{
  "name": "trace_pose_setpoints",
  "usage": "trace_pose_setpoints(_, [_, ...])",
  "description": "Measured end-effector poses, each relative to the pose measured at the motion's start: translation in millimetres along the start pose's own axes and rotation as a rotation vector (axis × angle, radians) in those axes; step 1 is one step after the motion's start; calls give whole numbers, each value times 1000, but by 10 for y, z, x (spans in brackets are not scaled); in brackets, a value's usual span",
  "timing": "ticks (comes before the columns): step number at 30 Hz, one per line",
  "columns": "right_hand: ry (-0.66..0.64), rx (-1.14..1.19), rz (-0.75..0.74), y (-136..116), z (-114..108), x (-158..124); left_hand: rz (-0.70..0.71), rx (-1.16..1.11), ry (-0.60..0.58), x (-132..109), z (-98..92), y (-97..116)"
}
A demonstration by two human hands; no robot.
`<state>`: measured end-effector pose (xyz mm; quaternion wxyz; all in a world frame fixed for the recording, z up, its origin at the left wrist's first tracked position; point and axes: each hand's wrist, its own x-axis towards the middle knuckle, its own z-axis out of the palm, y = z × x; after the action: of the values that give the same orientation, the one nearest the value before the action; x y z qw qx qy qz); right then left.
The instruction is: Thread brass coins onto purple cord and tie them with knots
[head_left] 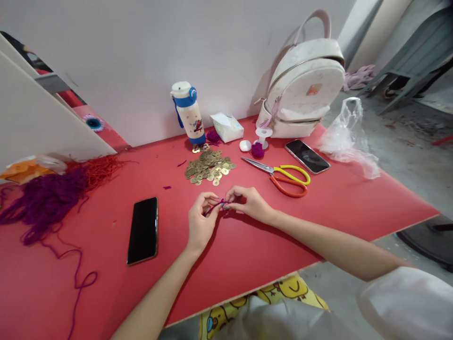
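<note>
Purple yarn [222,201] runs between my two hands, a short way above the red table, with a small loop showing at its middle. My left hand [203,218] pinches one part of it between thumb and fingers. Opposite, my right hand [248,203] grips the yarn with thumb and forefinger, its fingertips close to the left ones. Whether a knot or a coin sits in the yarn there, I cannot make out. Just beyond the hands lies a heap of brass coins with holes [208,167]. Scissors [279,175] with yellow and orange handles rest to the right of it.
On the left are a dark phone [142,230], a tangle of purple yarn [53,196] and red strands [95,171]. A bottle [189,113], tissue pack [228,128], spool [263,137], second phone [307,156], white backpack [300,89] and plastic bag [348,137] stand along the back and right.
</note>
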<state>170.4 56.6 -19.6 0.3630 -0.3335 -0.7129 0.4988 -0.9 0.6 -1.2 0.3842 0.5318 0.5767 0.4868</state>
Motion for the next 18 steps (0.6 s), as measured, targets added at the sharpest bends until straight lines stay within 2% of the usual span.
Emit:
trace_pose_setpoints(12, [-33, 109, 55, -104, -27, 10, 2, 27, 50, 12, -25, -37])
trace_pose_setpoints(18, [-10, 217, 62, -50, -69, 41, -18, 9, 49, 18, -26, -43])
